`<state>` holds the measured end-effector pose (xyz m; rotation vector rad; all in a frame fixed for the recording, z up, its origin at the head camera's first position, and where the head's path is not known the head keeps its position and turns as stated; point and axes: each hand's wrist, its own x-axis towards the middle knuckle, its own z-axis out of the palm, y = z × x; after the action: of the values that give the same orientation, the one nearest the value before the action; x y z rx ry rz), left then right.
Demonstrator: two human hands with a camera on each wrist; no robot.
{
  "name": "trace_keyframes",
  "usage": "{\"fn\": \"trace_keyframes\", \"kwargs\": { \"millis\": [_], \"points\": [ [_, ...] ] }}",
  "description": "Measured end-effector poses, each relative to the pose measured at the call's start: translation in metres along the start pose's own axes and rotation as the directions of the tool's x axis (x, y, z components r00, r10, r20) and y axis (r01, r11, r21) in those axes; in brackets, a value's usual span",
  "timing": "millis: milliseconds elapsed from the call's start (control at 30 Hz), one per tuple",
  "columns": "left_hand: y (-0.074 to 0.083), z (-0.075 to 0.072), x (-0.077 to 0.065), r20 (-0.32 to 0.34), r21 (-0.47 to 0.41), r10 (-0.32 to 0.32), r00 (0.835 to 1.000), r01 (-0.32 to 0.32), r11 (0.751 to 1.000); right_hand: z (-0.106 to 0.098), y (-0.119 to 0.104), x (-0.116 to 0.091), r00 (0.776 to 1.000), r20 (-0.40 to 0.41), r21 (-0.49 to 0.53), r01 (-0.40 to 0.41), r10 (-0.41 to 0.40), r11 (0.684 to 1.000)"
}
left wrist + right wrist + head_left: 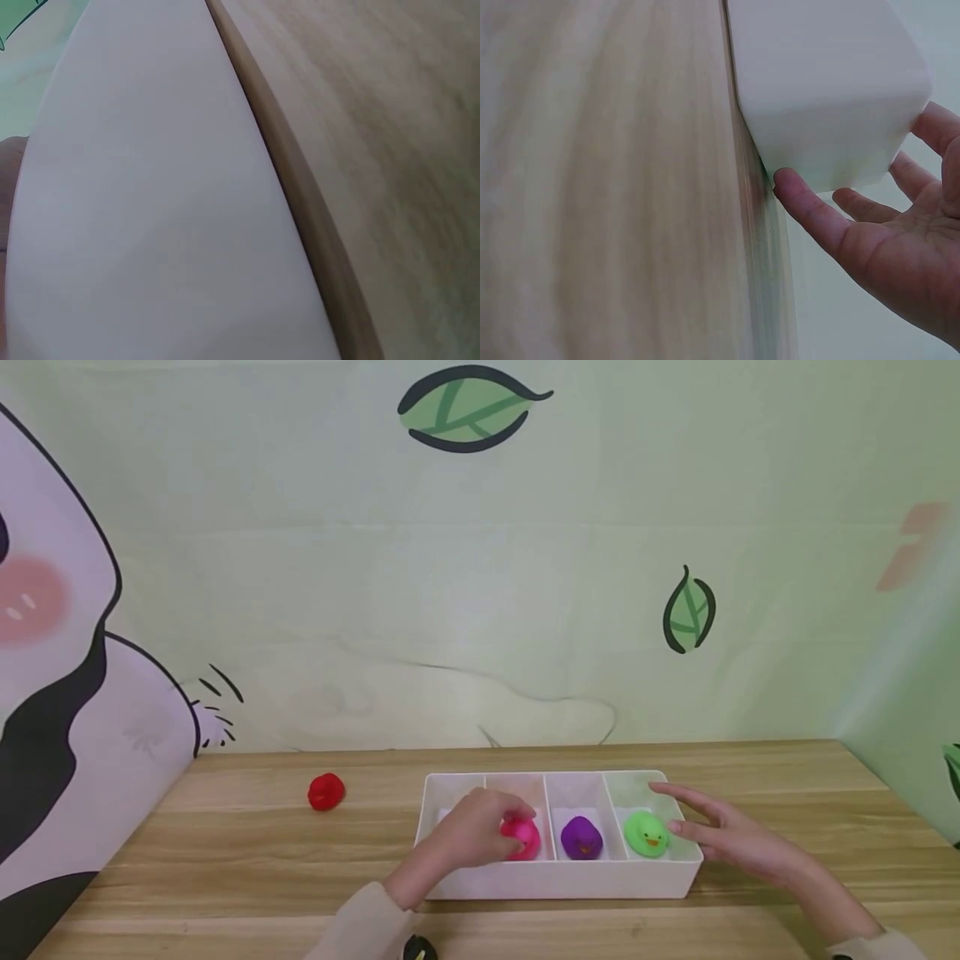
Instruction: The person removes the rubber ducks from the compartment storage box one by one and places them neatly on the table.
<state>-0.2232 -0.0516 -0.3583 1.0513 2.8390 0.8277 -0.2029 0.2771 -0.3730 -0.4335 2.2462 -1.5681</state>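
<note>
A white box (562,881) with several compartments stands on the table. Inside it my left hand (478,831) holds a pink toy duck (528,840) between fingers and thumb, in the compartment left of a purple duck (581,838). A green duck (646,834) sits in the rightmost compartment. My right hand (738,839) is at the box's right end with its fingers extended. From the right wrist view, these spread fingers (810,206) lie along the end wall. The left wrist view is mostly box wall (157,187), with only a sliver of hand (10,176).
A small red object (326,792) lies on the wooden table (247,852), left of the box; its kind is unclear. Behind the table hangs a pale green backdrop (315,552) printed with leaves and a large cartoon animal.
</note>
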Motion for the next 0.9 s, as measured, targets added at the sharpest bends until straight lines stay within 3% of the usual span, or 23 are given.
{"fn": "trace_keyframes", "kwargs": {
  "millis": [300, 500, 900],
  "points": [
    [0.0, -0.002, -0.005, -0.109, -0.125, 0.025, 0.994, -0.039, 0.991, 0.0, -0.001, -0.002, 1.0, 0.0, -0.01, -0.005, 0.005, 1.0],
    [0.0, -0.005, -0.006, -0.149, -0.205, -0.019, 0.989, -0.013, 0.979, 0.0, -0.001, -0.002, 1.0, -0.002, -0.011, -0.01, 0.01, 1.0],
    [0.004, -0.014, -0.01, -0.244, -0.261, -0.05, 0.969, -0.016, 0.965, 0.0, -0.002, -0.001, 1.0, -0.002, -0.011, -0.01, 0.01, 1.0]
  ]
}}
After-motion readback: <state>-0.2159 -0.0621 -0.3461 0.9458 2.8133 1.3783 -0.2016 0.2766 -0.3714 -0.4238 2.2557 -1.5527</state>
